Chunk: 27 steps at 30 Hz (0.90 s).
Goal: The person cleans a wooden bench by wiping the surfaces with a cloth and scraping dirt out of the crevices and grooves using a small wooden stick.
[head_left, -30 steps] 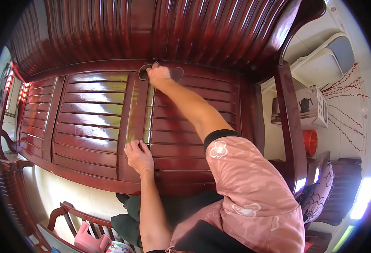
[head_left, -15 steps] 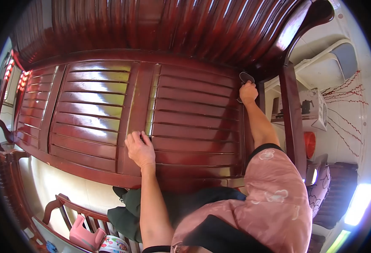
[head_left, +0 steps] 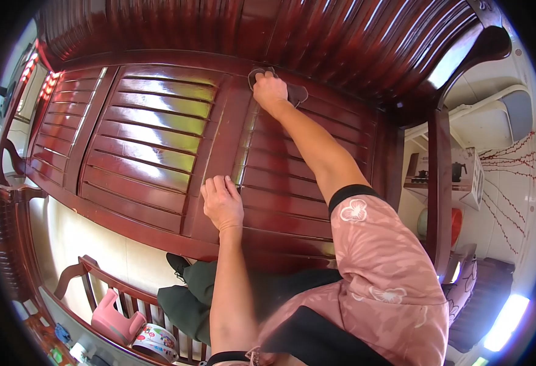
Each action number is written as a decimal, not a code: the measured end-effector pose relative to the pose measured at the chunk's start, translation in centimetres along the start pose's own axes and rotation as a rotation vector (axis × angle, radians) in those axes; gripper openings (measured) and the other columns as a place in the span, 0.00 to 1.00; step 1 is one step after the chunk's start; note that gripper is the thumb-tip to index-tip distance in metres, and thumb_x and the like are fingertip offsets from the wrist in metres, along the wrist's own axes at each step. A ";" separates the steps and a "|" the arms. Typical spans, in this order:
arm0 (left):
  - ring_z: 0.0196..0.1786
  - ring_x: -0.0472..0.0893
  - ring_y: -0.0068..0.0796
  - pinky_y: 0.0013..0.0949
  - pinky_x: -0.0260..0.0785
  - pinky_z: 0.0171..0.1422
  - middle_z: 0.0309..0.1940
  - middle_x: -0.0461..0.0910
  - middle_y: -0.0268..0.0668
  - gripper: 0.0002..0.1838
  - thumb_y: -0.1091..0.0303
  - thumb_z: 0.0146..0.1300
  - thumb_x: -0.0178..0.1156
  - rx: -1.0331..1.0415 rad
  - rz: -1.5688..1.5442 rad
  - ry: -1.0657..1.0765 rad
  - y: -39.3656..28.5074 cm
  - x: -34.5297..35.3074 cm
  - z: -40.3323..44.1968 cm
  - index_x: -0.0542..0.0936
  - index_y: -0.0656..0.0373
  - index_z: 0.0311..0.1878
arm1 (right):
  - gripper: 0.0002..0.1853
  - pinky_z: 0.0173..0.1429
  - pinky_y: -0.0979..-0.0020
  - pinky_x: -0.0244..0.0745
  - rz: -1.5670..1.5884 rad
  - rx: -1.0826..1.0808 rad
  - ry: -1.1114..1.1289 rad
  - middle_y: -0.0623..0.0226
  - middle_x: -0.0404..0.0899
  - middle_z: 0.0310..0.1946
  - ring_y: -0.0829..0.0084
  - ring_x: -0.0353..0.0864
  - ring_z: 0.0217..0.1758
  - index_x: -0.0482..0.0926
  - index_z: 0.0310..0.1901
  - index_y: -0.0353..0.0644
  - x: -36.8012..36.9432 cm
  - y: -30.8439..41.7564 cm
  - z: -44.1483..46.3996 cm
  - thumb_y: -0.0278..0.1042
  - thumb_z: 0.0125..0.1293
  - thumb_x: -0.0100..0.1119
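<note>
My right hand (head_left: pixel 270 90) presses a dark grey-brown cloth (head_left: pixel 296 96) onto the slatted seat of a glossy red-brown wooden bench (head_left: pixel 158 210), close to the foot of its backrest. The cloth shows on both sides of the fingers, which are closed on it. Nearer to me, my left hand (head_left: pixel 223 202) leans on the seat beside a cross rail. Its fingers are slightly bent with their tips on the wood, and nothing shows in them.
The ribbed backrest (head_left: pixel 219 27) rises along the far side, and an armrest post (head_left: pixel 439 189) stands at the right. Beyond it are a printed box (head_left: pixel 457 177) and red-berried twigs (head_left: pixel 506 160). A pink stool (head_left: pixel 117 317) and a patterned round container (head_left: pixel 156 341) are at the lower left.
My right hand has moved left with the cloth, from the seat's right end to its far middle. My left hand stays on the seat. The view has shifted slightly.
</note>
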<state>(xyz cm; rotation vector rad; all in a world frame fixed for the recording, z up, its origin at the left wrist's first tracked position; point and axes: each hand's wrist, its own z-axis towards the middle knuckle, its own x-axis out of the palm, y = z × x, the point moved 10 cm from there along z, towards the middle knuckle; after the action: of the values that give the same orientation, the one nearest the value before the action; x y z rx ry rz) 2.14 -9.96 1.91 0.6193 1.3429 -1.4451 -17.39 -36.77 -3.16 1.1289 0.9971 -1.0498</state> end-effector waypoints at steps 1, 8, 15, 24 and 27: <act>0.42 0.77 0.43 0.44 0.76 0.39 0.35 0.74 0.38 0.09 0.63 0.70 0.58 0.007 0.009 -0.011 0.0 -0.1 0.1 0.74 0.55 0.35 | 0.12 0.44 0.52 0.84 -0.025 -0.025 -0.005 0.47 0.82 0.43 0.46 0.86 0.41 0.79 0.43 0.37 0.0 0.6 0.5 0.36 0.65 0.56; 0.43 0.76 0.43 0.45 0.76 0.39 0.35 0.74 0.38 0.09 0.63 0.70 0.58 -0.001 -0.020 -0.019 0.3 -0.4 0.0 0.75 0.55 0.35 | 0.09 0.37 0.53 0.82 -0.026 -0.444 0.185 0.49 0.82 0.37 0.51 0.86 0.37 0.80 0.41 0.38 -0.7 3.5 -9.0 0.31 0.62 0.56; 0.43 0.76 0.45 0.48 0.74 0.41 0.35 0.75 0.38 0.09 0.62 0.71 0.57 -0.020 -0.054 -0.005 0.3 -0.4 0.1 0.75 0.56 0.35 | 0.10 0.39 0.56 0.82 -0.197 -0.261 0.133 0.46 0.82 0.40 0.51 0.87 0.37 0.79 0.43 0.37 -0.5 2.0 -3.2 0.31 0.65 0.53; 0.44 0.76 0.47 0.49 0.72 0.44 0.37 0.77 0.39 0.05 0.68 0.69 0.54 -0.001 -0.168 -0.016 0.2 -0.6 0.0 0.76 0.57 0.38 | 0.19 0.65 0.54 0.68 0.134 -0.649 0.299 0.54 0.73 0.63 0.53 0.74 0.64 0.81 0.47 0.41 -6.4 1.1 -12.3 0.47 0.63 0.63; 0.45 0.77 0.46 0.48 0.72 0.45 0.39 0.78 0.40 0.05 0.71 0.66 0.54 0.006 -0.232 -0.025 0.4 -0.8 -0.1 0.77 0.57 0.42 | 0.27 0.74 0.51 0.53 0.175 -0.419 0.057 0.53 0.68 0.68 0.51 0.64 0.70 0.78 0.57 0.39 -8.0 -4.3 -15.6 0.50 0.63 0.65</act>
<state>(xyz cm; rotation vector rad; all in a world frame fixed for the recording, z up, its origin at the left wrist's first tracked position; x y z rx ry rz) 2.69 -9.56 2.41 0.4586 1.4278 -1.6368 -24.52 -20.87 1.43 0.8832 1.0814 -0.6334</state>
